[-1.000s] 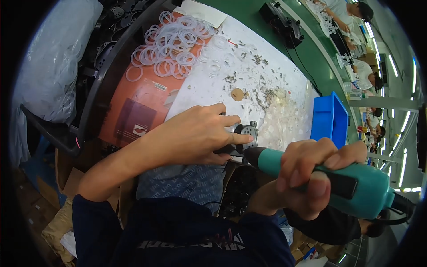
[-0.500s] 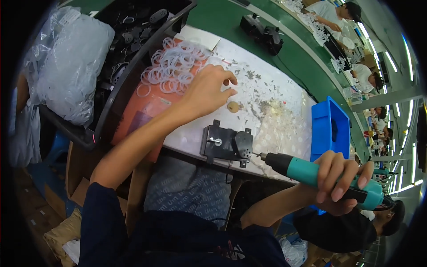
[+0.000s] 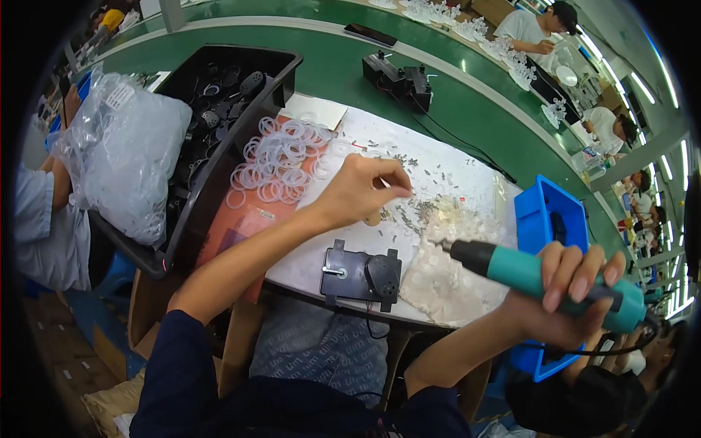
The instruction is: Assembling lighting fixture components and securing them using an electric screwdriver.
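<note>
A: Head view: where is the box (image 3: pixel 360 276)?

B: On the desk (image 3: pixel 303 266), six o'clock of the left hand (image 3: pixel 361 188); those fingers curl towards a pinch, contents indiscernible.

A: The right hand (image 3: pixel 562 288)?

B: Fingers clasp a screwdriver (image 3: pixel 518 271), three o'clock of the box. Apparently between fastenings; next calls for aligning its tip.

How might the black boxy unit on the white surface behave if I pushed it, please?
The black boxy unit would probably slide rather than roll or tip, as it lies low and flat. It is likely stiff, given its solid-looking casing. The thin black cable hanging at its near edge might drag or snag.
</note>
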The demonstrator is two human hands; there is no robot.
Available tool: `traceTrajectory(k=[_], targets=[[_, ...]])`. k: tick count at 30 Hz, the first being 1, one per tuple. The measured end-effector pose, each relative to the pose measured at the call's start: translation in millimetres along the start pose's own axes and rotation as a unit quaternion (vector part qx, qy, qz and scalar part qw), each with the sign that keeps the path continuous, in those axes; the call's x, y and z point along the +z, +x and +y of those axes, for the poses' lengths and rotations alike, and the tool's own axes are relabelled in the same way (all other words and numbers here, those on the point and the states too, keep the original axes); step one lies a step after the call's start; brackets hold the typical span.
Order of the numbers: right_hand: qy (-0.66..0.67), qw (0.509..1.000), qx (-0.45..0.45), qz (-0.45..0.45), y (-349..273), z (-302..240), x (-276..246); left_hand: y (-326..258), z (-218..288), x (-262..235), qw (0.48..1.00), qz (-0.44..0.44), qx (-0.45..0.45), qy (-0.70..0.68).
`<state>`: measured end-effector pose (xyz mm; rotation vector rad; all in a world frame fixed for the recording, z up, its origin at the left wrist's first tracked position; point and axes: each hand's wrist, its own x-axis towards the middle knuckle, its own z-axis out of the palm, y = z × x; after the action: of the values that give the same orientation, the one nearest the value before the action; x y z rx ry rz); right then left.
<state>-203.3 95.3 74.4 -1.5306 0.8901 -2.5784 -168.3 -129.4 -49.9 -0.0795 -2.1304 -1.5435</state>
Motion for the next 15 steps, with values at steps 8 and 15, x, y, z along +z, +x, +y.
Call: traceTrajectory(k=[8, 15], targets=[[-0.021, 0.996, 0.005, 0.091, -6.7, 37.0, -19.9, -6.7, 15.6, 7.5, 0.950, -0.106, -0.164, -0.241], [-0.011, 0.996, 0.014, 0.085, -6.2, 45.3, -20.7, -7.4, 14.8, 5.9, 0.946, -0.106, -0.174, -0.253]])
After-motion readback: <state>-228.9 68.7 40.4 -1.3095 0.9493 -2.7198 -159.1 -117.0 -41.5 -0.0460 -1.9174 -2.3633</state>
